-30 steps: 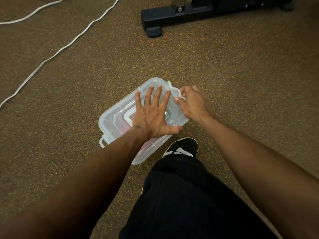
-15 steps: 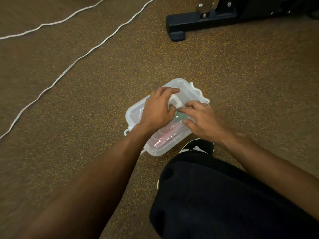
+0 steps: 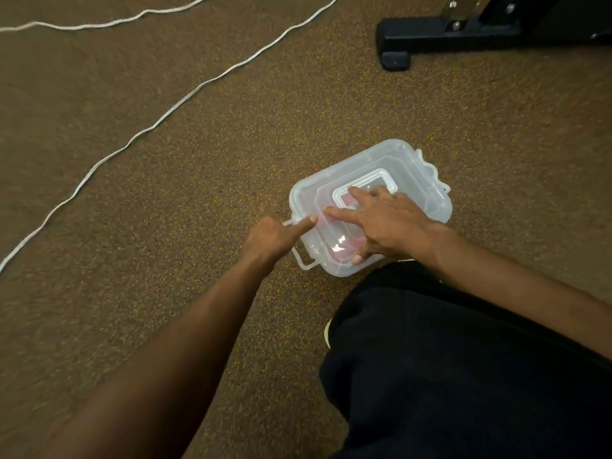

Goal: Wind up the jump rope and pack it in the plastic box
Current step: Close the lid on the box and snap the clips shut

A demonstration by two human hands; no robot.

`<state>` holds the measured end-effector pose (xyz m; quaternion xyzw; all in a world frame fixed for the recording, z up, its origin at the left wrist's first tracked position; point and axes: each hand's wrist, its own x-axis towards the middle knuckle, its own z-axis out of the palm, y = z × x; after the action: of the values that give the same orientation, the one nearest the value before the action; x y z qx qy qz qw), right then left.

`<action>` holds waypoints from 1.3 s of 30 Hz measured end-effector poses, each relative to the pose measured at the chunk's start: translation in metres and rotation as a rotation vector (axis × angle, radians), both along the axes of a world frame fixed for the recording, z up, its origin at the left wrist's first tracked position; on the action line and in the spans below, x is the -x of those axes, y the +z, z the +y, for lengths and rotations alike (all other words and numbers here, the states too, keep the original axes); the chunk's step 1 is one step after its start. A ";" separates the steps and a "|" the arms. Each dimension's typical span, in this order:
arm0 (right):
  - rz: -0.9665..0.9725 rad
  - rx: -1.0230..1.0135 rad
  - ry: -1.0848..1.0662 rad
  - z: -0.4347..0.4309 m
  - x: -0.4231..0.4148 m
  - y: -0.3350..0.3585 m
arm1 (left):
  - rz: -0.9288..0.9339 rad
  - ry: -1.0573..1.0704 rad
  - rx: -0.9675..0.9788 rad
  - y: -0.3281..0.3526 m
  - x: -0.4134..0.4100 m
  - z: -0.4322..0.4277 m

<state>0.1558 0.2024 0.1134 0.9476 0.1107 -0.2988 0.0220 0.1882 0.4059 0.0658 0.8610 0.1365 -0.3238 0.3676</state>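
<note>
Right hand (image 3: 394,223) flat on lidded plastic box (image 3: 415,167), pink inside; left hand (image 3: 271,238) grip unclear

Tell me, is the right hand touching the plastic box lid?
Touching. The head view shows the right hand lying on the plastic box lid, its fingers spread flat against the clear top with no gap.

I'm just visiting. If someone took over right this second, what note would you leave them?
Left hand: grips the side latch, thumb on the lid.
Right hand: open, pressing flat on the lid.
Plastic box: on the carpet, lid on, a pink item inside, likely the jump rope.
Done: packed, lid on.
Left: snap the latches; whether either has caught is unclear.
</note>
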 end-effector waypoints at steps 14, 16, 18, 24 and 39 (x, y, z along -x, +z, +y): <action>0.023 0.016 -0.028 0.007 0.000 0.000 | 0.098 0.216 0.180 -0.013 -0.014 -0.006; 0.023 0.020 -0.026 0.006 0.001 0.000 | 0.108 0.237 0.187 -0.012 -0.013 -0.008; 0.022 0.023 -0.027 0.006 0.001 0.000 | 0.125 0.250 0.197 -0.011 -0.013 -0.010; -0.003 0.011 -0.027 0.006 0.003 0.000 | 0.119 0.214 0.137 -0.006 -0.020 -0.017; -0.011 0.003 -0.022 0.006 0.003 -0.001 | -0.004 0.236 -0.031 -0.001 -0.015 -0.035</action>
<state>0.1531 0.2085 0.1123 0.9504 0.0996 -0.2941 0.0206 0.2035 0.3705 0.0651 0.8452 0.2412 -0.2744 0.3900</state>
